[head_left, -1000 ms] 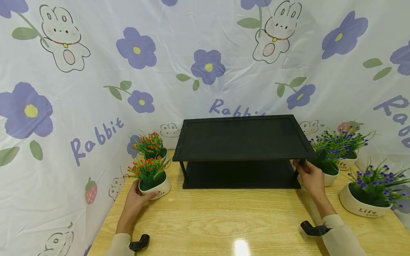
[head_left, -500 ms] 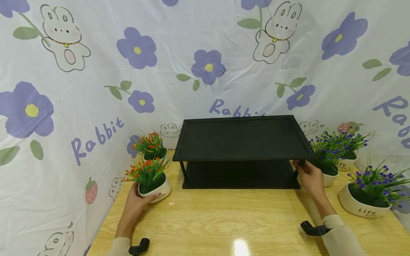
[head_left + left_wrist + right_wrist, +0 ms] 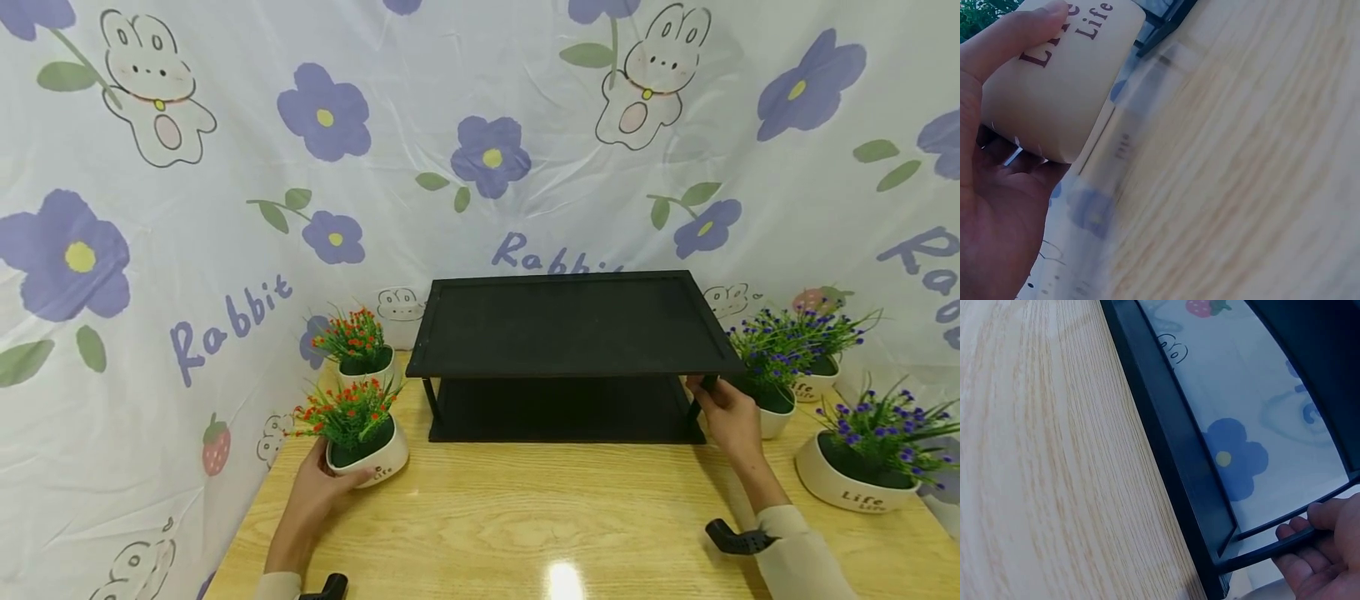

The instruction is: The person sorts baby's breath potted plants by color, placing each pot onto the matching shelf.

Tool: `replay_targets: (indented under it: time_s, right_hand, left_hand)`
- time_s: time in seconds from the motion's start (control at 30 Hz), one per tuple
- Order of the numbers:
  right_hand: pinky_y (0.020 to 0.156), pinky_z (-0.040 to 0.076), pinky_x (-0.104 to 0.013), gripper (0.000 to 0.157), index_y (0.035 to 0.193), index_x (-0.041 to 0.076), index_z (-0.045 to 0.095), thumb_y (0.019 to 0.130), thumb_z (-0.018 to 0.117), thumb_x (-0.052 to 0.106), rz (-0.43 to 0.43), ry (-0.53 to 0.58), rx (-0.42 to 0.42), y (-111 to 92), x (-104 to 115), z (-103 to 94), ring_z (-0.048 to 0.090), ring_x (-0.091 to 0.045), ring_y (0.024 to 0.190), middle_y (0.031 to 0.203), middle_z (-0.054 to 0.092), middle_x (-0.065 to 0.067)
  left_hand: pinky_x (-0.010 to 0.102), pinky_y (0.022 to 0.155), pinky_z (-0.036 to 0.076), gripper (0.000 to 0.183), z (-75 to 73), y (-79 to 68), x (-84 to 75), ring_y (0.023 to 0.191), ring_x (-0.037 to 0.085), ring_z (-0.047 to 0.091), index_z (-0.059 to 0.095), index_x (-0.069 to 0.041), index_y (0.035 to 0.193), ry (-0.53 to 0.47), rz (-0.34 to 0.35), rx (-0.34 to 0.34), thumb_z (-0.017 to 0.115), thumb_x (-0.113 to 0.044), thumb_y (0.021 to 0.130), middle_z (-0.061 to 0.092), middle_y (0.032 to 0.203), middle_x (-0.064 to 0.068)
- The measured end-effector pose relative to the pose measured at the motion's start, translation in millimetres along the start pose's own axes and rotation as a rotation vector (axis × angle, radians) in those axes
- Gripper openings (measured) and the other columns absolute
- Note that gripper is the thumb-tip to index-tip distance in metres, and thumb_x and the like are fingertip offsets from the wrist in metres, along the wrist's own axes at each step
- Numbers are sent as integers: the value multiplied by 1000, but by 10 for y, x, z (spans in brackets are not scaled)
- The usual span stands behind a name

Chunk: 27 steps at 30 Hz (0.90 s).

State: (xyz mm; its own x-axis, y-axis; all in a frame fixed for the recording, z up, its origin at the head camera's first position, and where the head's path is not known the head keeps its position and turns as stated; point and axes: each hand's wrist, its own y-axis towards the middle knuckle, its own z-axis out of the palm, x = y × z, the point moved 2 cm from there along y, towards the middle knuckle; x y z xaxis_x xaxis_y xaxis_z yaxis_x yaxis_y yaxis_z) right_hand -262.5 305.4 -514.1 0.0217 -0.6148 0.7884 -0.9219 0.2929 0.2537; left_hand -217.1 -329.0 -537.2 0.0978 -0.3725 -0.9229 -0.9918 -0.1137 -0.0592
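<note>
My left hand [image 3: 318, 483] holds a white oval flowerpot [image 3: 386, 467] of orange-red artificial flowers, left of the shelf. In the left wrist view its thumb lies across the "Life" lettering on the pot [image 3: 1060, 94], with fingers around the underside. A black two-tier shelf [image 3: 570, 325] stands in the middle against the backdrop. Its front right post [image 3: 1260, 555] is gripped by my right hand [image 3: 731, 417], fingers curled around it below the top board. Part of those fingers is hidden behind the post in the head view.
Behind the held pot stands another red-flowered pot [image 3: 363, 354]. To the right of the shelf are two purple-flowered pots [image 3: 772, 421], one behind the other, and a larger purple-flowered pot [image 3: 858, 483] nearer me. A printed rabbit cloth [image 3: 420, 83] hangs around the wooden table [image 3: 525, 508].
My left hand has brought the red-flowered pot toward me and slightly right, away from the one behind it. My right hand and the shelf have stayed in place.
</note>
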Motion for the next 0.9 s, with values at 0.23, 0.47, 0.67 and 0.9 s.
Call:
replay_targets:
  time_s: [0.23,0.47,0.67,0.9]
  right_hand:
    - [42,31,-28,36,106,6,67,101,53,39,-1,5,17,-2,-2,-7,36,-11,42,61,56,-7]
    - [42,30,-28,36,114,7,69,101,54,37,-15,6,7,-10,-14,-3,34,-11,42,66,61,-11]
    - [45,32,-28,36,118,7,69,101,54,35,-21,11,1,-21,-11,0,36,-11,44,84,71,-19]
    - [47,33,-27,35,121,8,69,101,55,34,-33,15,-11,-22,-3,-3,38,-12,45,95,72,-21]
  left_hand:
    - [9,91,43,106,104,-119,-73,123,7,49,28,-17,152,1,-7,4,91,-27,69,42,149,6]
    - [14,91,47,96,211,-151,-176,125,17,53,34,-14,148,25,47,40,90,-24,70,46,146,8]
    - [16,92,47,96,307,-161,-282,129,29,52,34,-14,148,24,75,78,90,-26,70,47,145,10]
    - [19,92,50,95,441,-141,-399,126,28,56,37,-16,147,-1,135,120,91,-23,69,50,143,8]
